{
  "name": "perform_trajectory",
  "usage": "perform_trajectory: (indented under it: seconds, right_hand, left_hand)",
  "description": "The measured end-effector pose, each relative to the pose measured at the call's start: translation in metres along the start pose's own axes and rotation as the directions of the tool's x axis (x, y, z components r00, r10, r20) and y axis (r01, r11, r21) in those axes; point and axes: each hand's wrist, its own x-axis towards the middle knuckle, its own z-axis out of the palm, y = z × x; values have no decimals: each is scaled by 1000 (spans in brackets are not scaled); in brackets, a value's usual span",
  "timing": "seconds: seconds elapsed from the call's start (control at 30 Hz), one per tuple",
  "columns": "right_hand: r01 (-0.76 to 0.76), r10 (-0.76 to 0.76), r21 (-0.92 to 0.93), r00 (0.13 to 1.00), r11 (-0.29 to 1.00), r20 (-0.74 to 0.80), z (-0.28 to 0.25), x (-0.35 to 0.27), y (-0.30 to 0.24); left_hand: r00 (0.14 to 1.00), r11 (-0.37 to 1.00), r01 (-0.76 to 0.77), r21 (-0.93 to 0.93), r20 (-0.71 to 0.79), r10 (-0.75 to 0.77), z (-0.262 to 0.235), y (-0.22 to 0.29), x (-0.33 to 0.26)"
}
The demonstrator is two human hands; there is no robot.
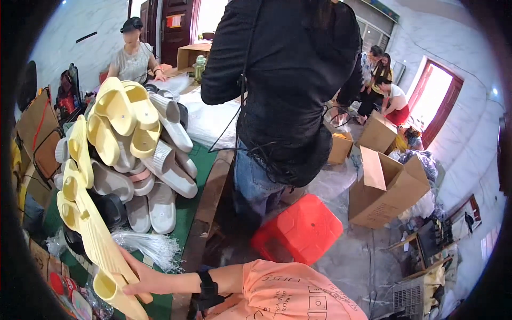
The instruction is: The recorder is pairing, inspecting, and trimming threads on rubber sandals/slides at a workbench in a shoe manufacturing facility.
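One bare arm in an orange sleeve comes in from the lower edge, with a black band near the wrist. My left hand (143, 278) is closed around the near end of pale yellow slippers (98, 229). They stand on edge, pressed together in a long slanting row; where the held ones end cannot be made out. Behind them, more yellow slippers (120, 109) lie on top of a heap of grey slippers (161, 208). A dark slipper (111, 210) sits low in the heap. My right hand is out of view.
The green tabletop (193, 160) carries a bundle of clear plastic strips (154, 248). A person in black (298, 80) stands close ahead beside a red stool (306, 229). Open cardboard boxes (386, 186) stand to the right. Another person (133, 56) sits across the table; several others are far right.
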Motion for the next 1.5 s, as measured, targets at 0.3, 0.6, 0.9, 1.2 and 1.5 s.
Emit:
perform_trajectory:
  seconds: [0.3,0.6,0.9,1.2,1.5]
  right_hand:
    - [-226,227,-17,974,974,27,-46,32,-3]
    - [-619,629,-169,777,767,5,-43,0,126]
    - [-487,453,-738,849,468,-273,-73,-3,176]
    - [165,225,-955,968,-247,109,-97,-44,80]
    - [290,189,-907,952,-304,241,-95,-42,59]
  left_hand:
    - [891,277,-425,862,344,296,27,68,3]
    - [970,317,-205,926,148,195,-7,140,31]
    - [965,42,-169,985,157,208,-100,108,161]
    - [840,40,-244,969,191,509,-92,82,149]
    - [816,75,11,997,-53,576,10,6,16]
